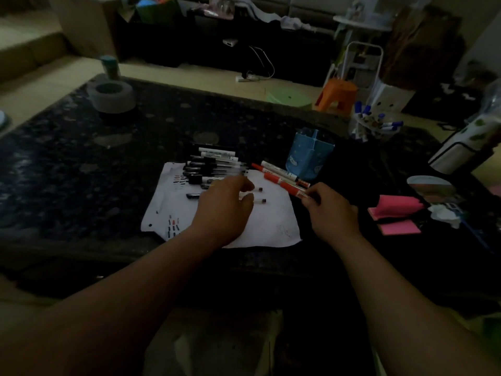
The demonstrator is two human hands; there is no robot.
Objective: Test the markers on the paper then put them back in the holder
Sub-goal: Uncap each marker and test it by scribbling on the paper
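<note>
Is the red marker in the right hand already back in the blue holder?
No: the right hand pinches the red marker beside the paper, well short of the blue holder standing farther back.

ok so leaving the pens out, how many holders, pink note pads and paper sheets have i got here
holders: 2, blue holder and clear holder
pink note pads: 2
paper sheets: 1
total: 5

- Table [81, 164]: dark and speckled, dimly lit.
- Paper [271, 221]: white, lay flat near the middle.
- Black pens [211, 165]: lay across the paper's far edge.
- Red markers [284, 176]: lay just right of the paper.
- Blue holder [309, 156]: stood upright behind them.
- Grey round dish [113, 95]: possibly an ashtray, sat far left.
</note>
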